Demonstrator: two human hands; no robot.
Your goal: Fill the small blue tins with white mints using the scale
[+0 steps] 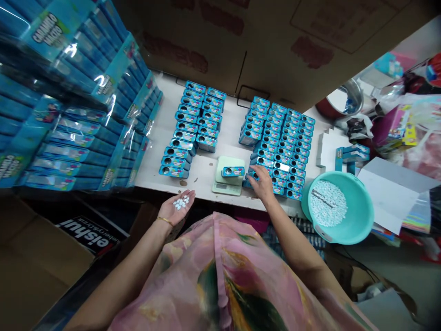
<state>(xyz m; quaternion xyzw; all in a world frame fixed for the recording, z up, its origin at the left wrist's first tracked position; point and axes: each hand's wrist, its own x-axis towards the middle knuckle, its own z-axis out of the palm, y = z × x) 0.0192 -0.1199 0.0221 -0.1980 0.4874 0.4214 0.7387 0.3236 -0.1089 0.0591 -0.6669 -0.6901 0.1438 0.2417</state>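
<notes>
— Those blue tins [279, 138], what are they made of?
— They look like glossy printed metal, like the one on the matt pale-green plastic scale [227, 177]. The stacked packs [79, 119] at far left are under shiny clear film.
— And the basin [358, 216]?
— Smooth teal plastic. Behind stand matt brown cardboard boxes [275, 46].

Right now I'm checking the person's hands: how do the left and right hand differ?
The left hand lies palm up, cupped open, holding small white tablets; the right hand is palm down, fingers on a blue tin beside the pale green scale. The left hangs off the white table; the right reaches over it. Both are bare.
</notes>
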